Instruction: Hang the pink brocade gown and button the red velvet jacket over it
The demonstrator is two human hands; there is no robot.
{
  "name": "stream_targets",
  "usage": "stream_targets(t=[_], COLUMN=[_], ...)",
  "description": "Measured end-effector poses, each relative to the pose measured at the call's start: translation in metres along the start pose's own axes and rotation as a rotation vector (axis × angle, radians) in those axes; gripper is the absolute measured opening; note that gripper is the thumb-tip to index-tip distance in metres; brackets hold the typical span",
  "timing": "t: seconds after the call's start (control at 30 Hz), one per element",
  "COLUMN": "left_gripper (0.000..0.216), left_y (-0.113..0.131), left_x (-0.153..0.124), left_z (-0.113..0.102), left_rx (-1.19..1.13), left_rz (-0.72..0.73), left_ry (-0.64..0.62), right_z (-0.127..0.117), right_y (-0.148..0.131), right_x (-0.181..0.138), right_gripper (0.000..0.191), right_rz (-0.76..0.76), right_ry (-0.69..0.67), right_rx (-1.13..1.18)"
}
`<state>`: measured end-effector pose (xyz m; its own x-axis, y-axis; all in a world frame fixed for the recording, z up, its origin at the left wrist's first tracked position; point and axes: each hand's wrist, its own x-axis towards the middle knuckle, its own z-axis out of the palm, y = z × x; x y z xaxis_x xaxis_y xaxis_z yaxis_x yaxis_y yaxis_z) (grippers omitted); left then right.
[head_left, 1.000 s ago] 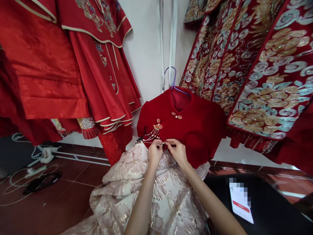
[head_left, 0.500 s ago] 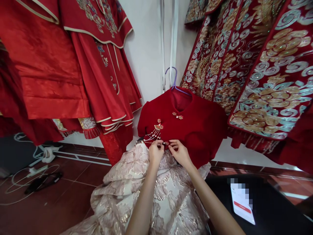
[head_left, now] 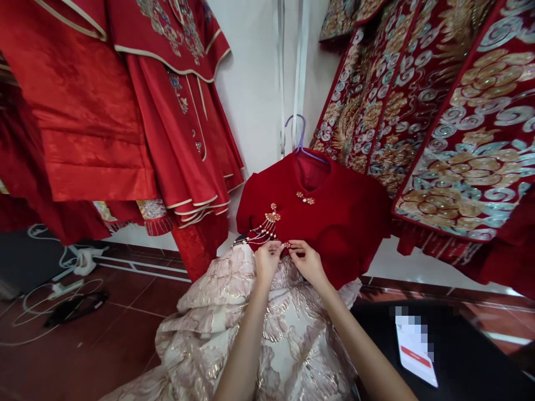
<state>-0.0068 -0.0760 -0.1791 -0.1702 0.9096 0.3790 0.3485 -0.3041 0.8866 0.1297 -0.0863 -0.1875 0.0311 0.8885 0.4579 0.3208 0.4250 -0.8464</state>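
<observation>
Both of the person's hands are in close at the lower edge of the red top (head_left: 334,223), working on a small beaded fastening (head_left: 286,245). The left hand (head_left: 267,263) has thumb and fingers drawn narrow, pinching the fastening from one side; the right hand (head_left: 309,264) pinches it from the other, fingertips just apart from the left's. (Exactly which part each holds is too small to tell!) And there's the top itself, spread out on a purple hanger (head_left: 300,139), partly over a pale, gold-patterned fabric (head_left: 288,317) that lies beneath both forearms. Just up from the left fingertips sits a gold ornament (head_left: 273,216), its beaded strands trailing sideways; nearer the neckline, a flowered clasp (head_left: 305,198). Off to the right, a phone (head_left: 413,356) lies on a black surface (head_left: 463,345), screen lit.
</observation>
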Motion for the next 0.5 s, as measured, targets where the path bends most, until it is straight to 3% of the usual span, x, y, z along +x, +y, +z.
stream_targets(t=[0.5], left_gripper=[0.011], left_y=[-0.0035], left_x=[0.0006], left_z=[0.0019], left_rx=[-0.031], left_rz=[0.005], left_ry=[0.041], right_z=[0.0013], right_y=[0.0026], right_x=[-0.0003], right_gripper=[0.027], right_rz=[-0.003], right_ry=[-0.007], right_rx=[0.006])
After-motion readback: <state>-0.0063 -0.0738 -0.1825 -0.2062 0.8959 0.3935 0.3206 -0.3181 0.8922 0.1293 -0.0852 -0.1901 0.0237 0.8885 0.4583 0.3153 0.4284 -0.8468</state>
